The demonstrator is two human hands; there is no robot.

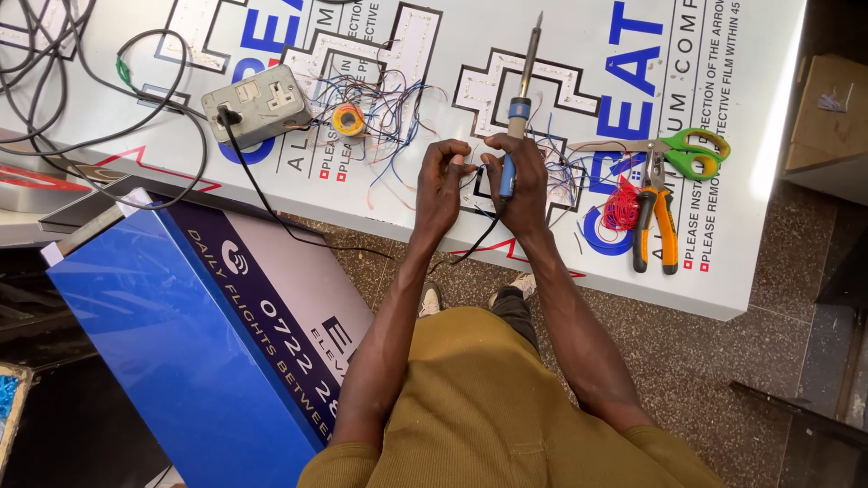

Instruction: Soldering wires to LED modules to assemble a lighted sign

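White sheet board [542, 262] with blue lettering lies across a speckled stone floor [723, 380], its near edge running slantwise just below both wrists; its right edge stops short of a cardboard box [827, 117], leaving a dark strip between them. Both hands work over the board near that edge. Left hand [440, 185] has its fingers curled and pressed together at the tips, pinching thin wire [470, 167]; right hand [515, 181] is just beside it, almost touching, fingers wrapped around the blue handle of a soldering iron [523, 99] whose metal tip points up and away from the fingers; its black cord trails down past the wrist and off the board's edge. Beyond the left fingertips lies a tangle of coloured wires [389, 99] with a small yellow solder spool [348, 119] and, further left, a grey socket box [258, 104] with a black plug and cable. Right of the right fingers, well apart, lie green-handled scissors [687, 149], orange-handled pliers [655, 221] and a red wire bundle [620, 206]; bare board between them and the hand gives open room. Left of the left forearm, a blue sign box [181, 334] crowds close to the board's near edge.
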